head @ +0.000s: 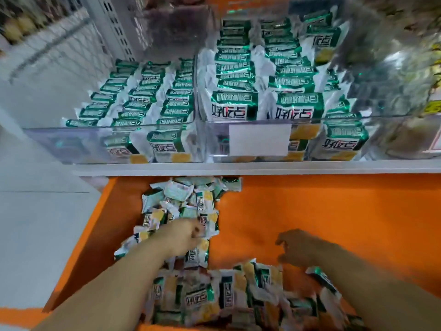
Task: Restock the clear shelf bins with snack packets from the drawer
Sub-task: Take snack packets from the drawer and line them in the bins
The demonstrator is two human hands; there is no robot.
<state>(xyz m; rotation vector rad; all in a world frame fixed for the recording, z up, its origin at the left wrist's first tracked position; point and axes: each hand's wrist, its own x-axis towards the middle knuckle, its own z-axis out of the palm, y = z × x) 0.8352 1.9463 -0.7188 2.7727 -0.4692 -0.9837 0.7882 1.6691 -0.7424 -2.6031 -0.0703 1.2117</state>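
An open orange drawer (310, 211) below the shelf holds a loose pile of green, white and yellow snack packets (186, 206). More packets (226, 295) lie along its near edge. My left hand (183, 235) reaches into the pile, fingers curled round a packet (207, 225). My right hand (300, 249) hovers over the orange floor just above the near packets, fingers loosely curled, holding nothing. Above, two clear shelf bins stand side by side: the left bin (71, 142) has rows of upright packets, the right bin (238, 120) is fuller.
A white shelf edge (238, 167) runs across above the drawer. A blank white label (260, 139) sits on the right bin's front. A further clear bin (405, 130) at far right holds other goods. Pale floor lies to the left.
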